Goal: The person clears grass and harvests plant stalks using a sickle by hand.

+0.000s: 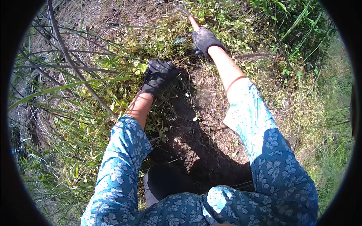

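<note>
My right hand, in a dark work glove, grips the orange-red handle of a hand sickle or similar weeding tool. Its narrow curved metal head points away from me over low weeds and looks slightly blurred. Lower and to the left, my left hand wears a black glove and reaches down into the leafy weeds. Its fingertips are lost among stems and shadow, so whether it holds any is unclear. Between my arms lies a patch of bare brown soil, partly in my shadow.
A thin woody branch slants down on the left toward my left forearm, among long grass blades. Dense green plants grow at the upper right. Dry, low growth covers the ground by my right arm. My dark-clad knee is below.
</note>
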Tool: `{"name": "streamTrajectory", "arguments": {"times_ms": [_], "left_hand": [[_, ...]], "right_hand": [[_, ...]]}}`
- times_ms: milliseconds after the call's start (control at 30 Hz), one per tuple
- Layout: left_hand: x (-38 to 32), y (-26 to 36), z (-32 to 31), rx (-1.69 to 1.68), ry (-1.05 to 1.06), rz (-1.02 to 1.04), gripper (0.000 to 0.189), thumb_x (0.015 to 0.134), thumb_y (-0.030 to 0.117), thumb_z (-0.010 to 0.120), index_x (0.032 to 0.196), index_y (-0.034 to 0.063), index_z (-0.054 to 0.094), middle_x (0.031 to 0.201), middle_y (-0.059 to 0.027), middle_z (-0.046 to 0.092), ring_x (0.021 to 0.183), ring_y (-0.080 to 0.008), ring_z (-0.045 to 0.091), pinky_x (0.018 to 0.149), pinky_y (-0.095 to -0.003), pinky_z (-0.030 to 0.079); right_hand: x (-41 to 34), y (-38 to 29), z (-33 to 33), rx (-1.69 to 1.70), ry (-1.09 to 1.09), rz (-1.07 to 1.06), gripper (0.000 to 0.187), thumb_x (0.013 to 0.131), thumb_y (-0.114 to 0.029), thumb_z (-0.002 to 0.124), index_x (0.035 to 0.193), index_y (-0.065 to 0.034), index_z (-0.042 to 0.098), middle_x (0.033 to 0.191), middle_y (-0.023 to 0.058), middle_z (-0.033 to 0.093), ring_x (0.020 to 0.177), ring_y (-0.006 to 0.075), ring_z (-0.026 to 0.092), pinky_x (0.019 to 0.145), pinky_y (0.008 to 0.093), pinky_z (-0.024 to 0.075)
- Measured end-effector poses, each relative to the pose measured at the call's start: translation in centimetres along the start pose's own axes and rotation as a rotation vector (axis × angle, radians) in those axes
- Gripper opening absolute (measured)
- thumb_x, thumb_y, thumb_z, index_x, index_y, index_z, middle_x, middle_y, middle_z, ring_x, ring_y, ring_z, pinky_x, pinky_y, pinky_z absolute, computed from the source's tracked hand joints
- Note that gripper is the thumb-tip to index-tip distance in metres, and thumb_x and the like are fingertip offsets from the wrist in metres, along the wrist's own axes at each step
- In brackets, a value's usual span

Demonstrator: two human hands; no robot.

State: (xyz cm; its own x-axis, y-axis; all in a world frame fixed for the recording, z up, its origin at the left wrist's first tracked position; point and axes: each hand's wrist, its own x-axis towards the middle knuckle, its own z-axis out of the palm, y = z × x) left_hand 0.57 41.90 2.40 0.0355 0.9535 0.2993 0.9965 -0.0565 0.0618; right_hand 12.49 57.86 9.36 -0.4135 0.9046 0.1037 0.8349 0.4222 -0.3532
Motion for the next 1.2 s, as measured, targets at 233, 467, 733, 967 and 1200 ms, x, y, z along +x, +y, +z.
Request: {"name": "streamTrajectory", "arguments": {"times_ms": [233,467,733,967,1200], "left_hand": [[0.5,-1.6,2.0,-0.143,-0.129,-0.21,0.045,0.078,0.057,0.049,0.085,0.0167,0.067,0.079,-0.0069,0.065,0.072,-0.0275,0.062,0.064,-0.0411,0.046],[-1.4,-0.2,2.7,0.167,0.151,-0.024,0.029,0.08,0.046,0.053,0.089,0.02,0.063,0.077,-0.0071,0.063,0.077,-0.0267,0.06,0.073,-0.0421,0.043],[-2.7,2.2,-0.2,-0.209,0.124,0.078,0.042,0.08,0.04,0.057,0.109,0.011,0.052,0.104,-0.0135,0.056,0.099,-0.0329,0.051,0.094,-0.0465,0.034],[3.7,7.7,0.8,0.128,0.104,0.077,0.095,0.071,0.058,0.062,0.139,0.0081,0.018,0.142,-0.0173,0.021,0.132,-0.0342,0.019,0.107,-0.046,0.017],[15.2,-3.4,3.0,0.205,-0.241,-0.043,0.059,0.087,0.041,0.05,0.135,0.0112,0.033,0.131,-0.0112,0.041,0.112,-0.0258,0.046,0.094,-0.0384,0.04]], "right_hand": [[-12.3,5.5,3.7,1.117,-0.102,0.797,0.043,0.096,-0.039,0.031,0.098,-0.001,0.051,0.07,0.0037,0.052,0.052,0.011,0.046,0.044,0.0219,0.0422],[-32.9,14.7,8.9,1.175,-0.17,0.786,0.015,0.089,-0.021,0.053,0.091,-0.0069,0.048,0.068,0.0011,0.053,0.045,0.0121,0.045,0.038,0.0286,0.0382],[-42.2,14.4,5.1,1.303,-0.123,0.724,0.023,0.093,-0.027,0.047,0.1,-0.005,0.051,0.074,0.0015,0.051,0.06,0.009,0.049,0.052,0.0203,0.0423],[-32.6,19.8,6.0,0.851,0.137,0.662,0.019,0.088,-0.026,0.057,0.091,-0.0086,0.051,0.06,-0.0039,0.048,0.044,0.0077,0.046,0.037,0.0245,0.0389],[-35.4,21.1,7.7,0.809,0.112,0.559,0.038,0.088,-0.038,0.049,0.095,-0.0008,0.052,0.082,0.012,0.057,0.068,0.0241,0.056,0.062,0.0327,0.0476]]}}
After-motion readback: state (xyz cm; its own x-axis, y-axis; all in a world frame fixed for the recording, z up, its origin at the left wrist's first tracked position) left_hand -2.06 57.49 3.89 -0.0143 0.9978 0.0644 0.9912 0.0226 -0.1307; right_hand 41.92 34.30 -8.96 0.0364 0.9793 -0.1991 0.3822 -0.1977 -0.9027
